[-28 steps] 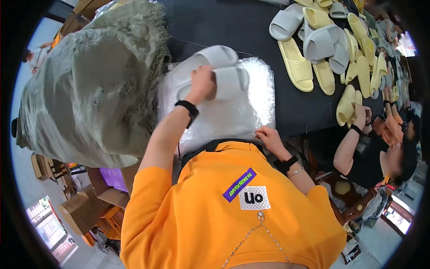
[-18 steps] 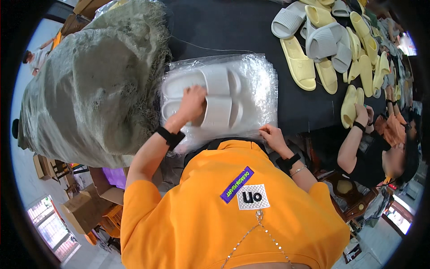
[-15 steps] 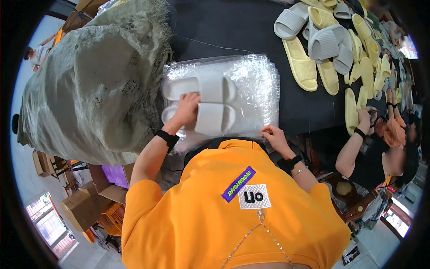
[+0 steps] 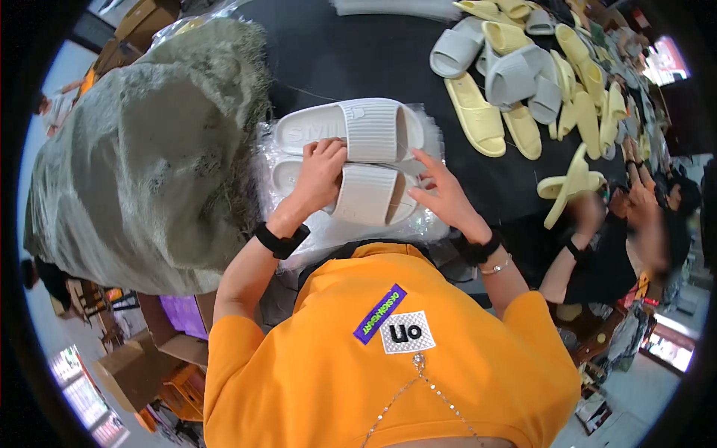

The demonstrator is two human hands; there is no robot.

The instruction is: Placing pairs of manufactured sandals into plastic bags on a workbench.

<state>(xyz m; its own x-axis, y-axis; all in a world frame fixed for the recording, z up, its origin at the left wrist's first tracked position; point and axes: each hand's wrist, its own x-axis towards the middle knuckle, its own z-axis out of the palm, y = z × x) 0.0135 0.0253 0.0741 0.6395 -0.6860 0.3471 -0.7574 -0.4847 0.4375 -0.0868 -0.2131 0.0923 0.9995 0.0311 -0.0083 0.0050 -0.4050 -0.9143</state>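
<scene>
A pair of white ribbed slide slippers (image 4: 371,131) is side by side above the stack of clear plastic bags (image 4: 270,145), straps toward the right. My left hand (image 4: 321,175) is closed on the pair, its fingers curled in where the two slippers meet, left of the straps. My right hand (image 4: 446,196) is at the right ends of the slippers with thumb and fingers spread, close to the openings beyond the straps. Whether its fingertips touch the slippers I cannot tell.
A large grey-green woven sack (image 4: 142,164) fills the left. Yellow slippers (image 4: 476,116) and grey slippers (image 4: 517,76) are heaped on the dark table (image 4: 314,45) at the right. More clear bags (image 4: 396,6) lie at the far edge. A co-worker (image 4: 597,250) handles yellow slippers at right.
The white slippers have come up off the bags and shifted right, held by my left hand. My right hand has left the bags' near right edge and risen to the slippers' right ends.
</scene>
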